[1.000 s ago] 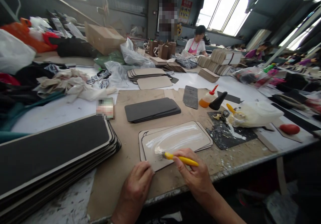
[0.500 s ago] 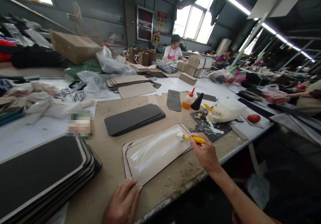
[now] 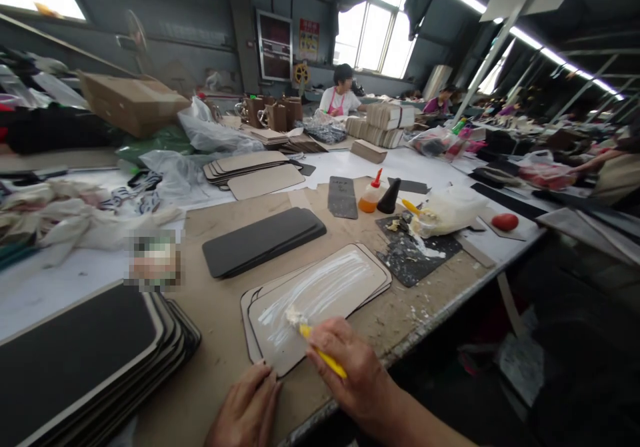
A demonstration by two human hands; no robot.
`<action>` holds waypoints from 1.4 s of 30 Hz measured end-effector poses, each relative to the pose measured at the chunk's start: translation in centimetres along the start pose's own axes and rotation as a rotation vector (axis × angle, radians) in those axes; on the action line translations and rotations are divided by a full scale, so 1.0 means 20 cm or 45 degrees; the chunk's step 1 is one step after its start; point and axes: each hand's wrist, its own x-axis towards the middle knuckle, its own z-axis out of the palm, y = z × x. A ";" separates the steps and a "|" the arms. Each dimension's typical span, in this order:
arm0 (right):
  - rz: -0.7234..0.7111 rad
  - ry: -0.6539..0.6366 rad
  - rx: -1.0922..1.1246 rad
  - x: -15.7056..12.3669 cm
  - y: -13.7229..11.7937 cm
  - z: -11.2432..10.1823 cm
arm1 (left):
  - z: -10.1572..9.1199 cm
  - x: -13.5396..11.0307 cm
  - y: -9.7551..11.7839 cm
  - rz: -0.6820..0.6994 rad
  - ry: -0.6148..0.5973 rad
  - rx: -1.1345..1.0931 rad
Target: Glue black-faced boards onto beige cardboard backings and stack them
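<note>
One beige panel [image 3: 320, 290], round-cornered, dark-edged, white-streaked; right hand [image 3: 349, 360] pinching yellow-handled brush [image 3: 304, 331]; left hand [image 3: 245, 403] at corner, grip unclear.

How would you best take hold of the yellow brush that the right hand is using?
Probably by its yellow handle, coming from the near right, as the right hand does. The slim handle slants back that way, while the paste-smeared bristle end points the other way, over the pale panel.

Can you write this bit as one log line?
right grip: holding yellow brush on beige panel | left grip: at panel's near corner | panel: white-streaked
</note>
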 end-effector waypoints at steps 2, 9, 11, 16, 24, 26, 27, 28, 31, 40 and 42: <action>0.001 -0.048 0.129 -0.02 -0.07 0.02 | -0.02 0.02 0.04 -0.130 0.020 -0.023; 0.192 0.051 0.320 -0.08 -0.02 -0.04 | -0.05 0.05 0.12 -0.329 0.054 -0.048; 0.243 0.123 0.212 -0.10 0.07 -0.10 | -0.05 0.05 0.12 -0.342 0.051 -0.035; 0.322 0.301 -0.196 -0.13 0.34 -0.31 | -0.04 0.04 0.12 -0.335 0.026 -0.035; 0.232 0.360 -0.441 -0.12 0.46 -0.44 | -0.04 0.03 0.11 -0.325 0.034 -0.080; 0.185 0.315 -0.424 -0.12 0.41 -0.39 | -0.04 0.04 0.12 -0.346 0.033 -0.089; 0.164 0.286 -0.401 -0.12 0.37 -0.35 | -0.05 0.04 0.12 -0.366 0.037 -0.091; 0.144 0.255 -0.369 -0.13 0.33 -0.31 | -0.05 0.05 0.13 -0.383 0.036 -0.094; 0.063 0.175 -0.210 -0.15 0.16 -0.18 | -0.06 0.06 0.14 -0.430 0.038 -0.099; 0.061 0.097 0.266 -0.13 -0.06 -0.02 | -0.06 0.07 0.15 -0.450 0.017 -0.085; 0.114 0.141 0.300 -0.07 -0.04 -0.02 | -0.06 0.08 0.16 -0.458 0.026 -0.088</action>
